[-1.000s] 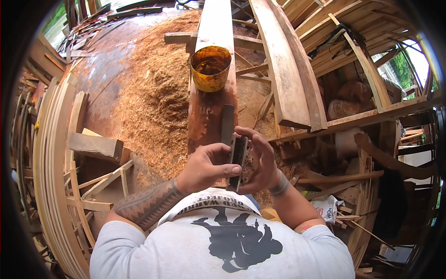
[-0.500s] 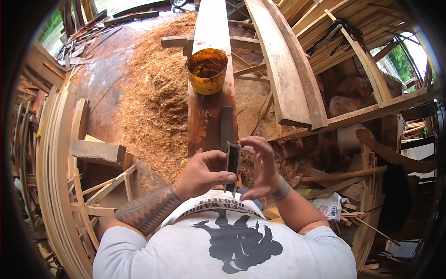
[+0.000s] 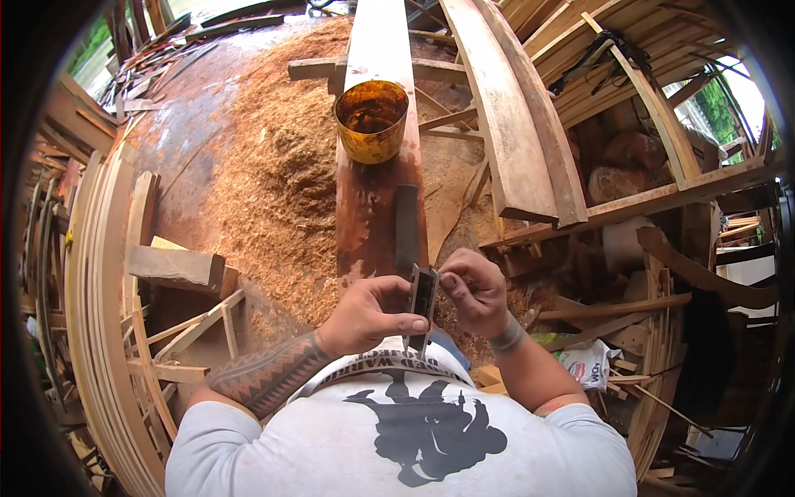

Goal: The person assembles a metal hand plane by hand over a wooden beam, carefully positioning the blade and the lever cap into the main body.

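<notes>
In front of my chest, my left hand grips a narrow dark metal piece with raised long edges and a hollow between them. My thumb presses on its near side, and it stands nearly upright. Beside its upper right edge, my right hand is closed, thumb and forefinger pinched together. What these fingers hold, if anything, is too small to make out. Just beyond my hands, a dark flat rectangular bar lies lengthwise on a wet, brown-stained plank. Farther along the plank stands a stained yellow bucket.
Wood shavings are heaped left of the plank. A crosspiece supports its far part. Thick boards rise at the right, above stacked lumber. Long bent strips and a timber block stand left. A white bag lies at lower right.
My right hand, spread with thumb apart before, has closed and come to the upper edge of the metal piece. My left hand and the piece have shifted slightly right and down.
</notes>
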Tool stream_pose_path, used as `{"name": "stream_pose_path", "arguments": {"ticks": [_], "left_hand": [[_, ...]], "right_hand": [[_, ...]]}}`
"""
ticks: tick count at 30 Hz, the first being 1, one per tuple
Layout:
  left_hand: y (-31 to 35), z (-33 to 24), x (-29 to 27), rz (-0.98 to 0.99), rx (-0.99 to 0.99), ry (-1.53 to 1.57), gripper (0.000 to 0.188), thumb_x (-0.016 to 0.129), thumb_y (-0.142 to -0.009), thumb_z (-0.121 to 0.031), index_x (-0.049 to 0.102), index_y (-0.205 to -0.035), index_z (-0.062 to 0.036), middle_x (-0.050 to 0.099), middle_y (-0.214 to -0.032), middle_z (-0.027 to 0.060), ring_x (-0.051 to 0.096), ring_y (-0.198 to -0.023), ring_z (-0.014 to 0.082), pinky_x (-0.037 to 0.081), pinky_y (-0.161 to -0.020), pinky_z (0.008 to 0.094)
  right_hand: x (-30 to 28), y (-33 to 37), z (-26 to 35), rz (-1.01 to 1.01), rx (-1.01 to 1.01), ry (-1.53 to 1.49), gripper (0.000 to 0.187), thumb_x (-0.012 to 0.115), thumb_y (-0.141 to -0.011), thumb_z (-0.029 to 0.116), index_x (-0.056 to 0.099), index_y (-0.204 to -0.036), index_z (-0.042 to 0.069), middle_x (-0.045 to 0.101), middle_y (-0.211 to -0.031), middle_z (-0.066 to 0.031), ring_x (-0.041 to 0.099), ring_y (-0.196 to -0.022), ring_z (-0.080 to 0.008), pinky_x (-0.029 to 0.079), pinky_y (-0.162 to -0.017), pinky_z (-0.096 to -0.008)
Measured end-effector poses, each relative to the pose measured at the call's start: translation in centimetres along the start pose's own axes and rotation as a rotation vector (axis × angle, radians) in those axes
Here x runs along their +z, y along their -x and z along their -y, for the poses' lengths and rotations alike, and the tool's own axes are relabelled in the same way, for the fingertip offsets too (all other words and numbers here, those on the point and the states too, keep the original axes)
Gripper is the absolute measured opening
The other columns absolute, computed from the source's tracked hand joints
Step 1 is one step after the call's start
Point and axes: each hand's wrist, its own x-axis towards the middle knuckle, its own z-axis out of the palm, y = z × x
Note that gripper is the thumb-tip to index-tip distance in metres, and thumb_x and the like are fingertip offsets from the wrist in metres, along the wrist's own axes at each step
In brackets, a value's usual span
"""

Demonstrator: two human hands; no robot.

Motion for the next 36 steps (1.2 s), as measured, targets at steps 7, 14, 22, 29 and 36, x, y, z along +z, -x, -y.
{"name": "stream_pose_path", "arguments": {"ticks": [7,14,22,29,36], "left_hand": [[-0.2,0.8,-0.9,-0.096,-0.054,-0.029,0.035,0.089,-0.096,-0.004,0.07,-0.126,0.0023,0.081,-0.111,0.0119,0.081,-0.101,0.0193,0.068,-0.092,0.0371],[-0.2,0.8,-1.6,-0.14,-0.061,0.011,0.035,0.09,-0.096,-0.007,0.069,-0.122,0.0012,0.081,-0.11,0.0112,0.082,-0.105,0.0213,0.07,-0.095,0.0401],[-0.1,1.3,-2.1,-0.088,-0.1,-0.035,0.042,0.092,-0.097,-0.011,0.068,-0.129,0.0013,0.078,-0.114,0.008,0.08,-0.103,0.0168,0.069,-0.09,0.0333],[-0.2,0.6,-2.5,-0.151,-0.079,-0.03,0.043,0.094,-0.096,-0.018,0.071,-0.126,0.0003,0.077,-0.107,0.0045,0.078,-0.092,0.0127,0.066,-0.079,0.029],[-0.2,0.4,-2.2,-0.154,-0.033,-0.069,0.041,0.093,-0.096,-0.017,0.07,-0.124,0.0017,0.078,-0.107,0.0061,0.079,-0.089,0.0143,0.068,-0.078,0.0296]], "right_hand": [[0.2,-0.2,-1.1,0.19,0.829,-0.865,0.029,0.068,-0.113,0.025,0.073,-0.102,-0.002,0.069,-0.085,0.0007,0.062,-0.07,-0.0119,0.048,-0.065,-0.0274],[0.7,-0.9,0.3,0.042,-0.051,0.164,0.019,0.069,-0.111,0.018,0.07,-0.11,-0.001,0.067,-0.085,-0.0072,0.066,-0.078,-0.02,0.054,-0.071,-0.0365],[1.1,-1.2,-0.5,0.082,1.057,-0.708,0.025,0.067,-0.113,0.022,0.074,-0.101,0.001,0.061,-0.069,-0.004,0.063,-0.067,-0.0179,0.055,-0.066,-0.0375],[0.1,-2.1,0.7,0.143,-0.076,0.168,0.018,0.076,-0.104,0.013,0.073,-0.118,0.002,0.07,-0.091,-0.0111,0.071,-0.082,-0.0266,0.058,-0.075,-0.0386],[2.2,-1.5,-0.5,0.084,-0.015,0.288,0.016,0.072,-0.109,0.017,0.072,-0.113,0.002,0.072,-0.095,-0.0154,0.072,-0.086,-0.0327,0.056,-0.074,-0.0407]]}}
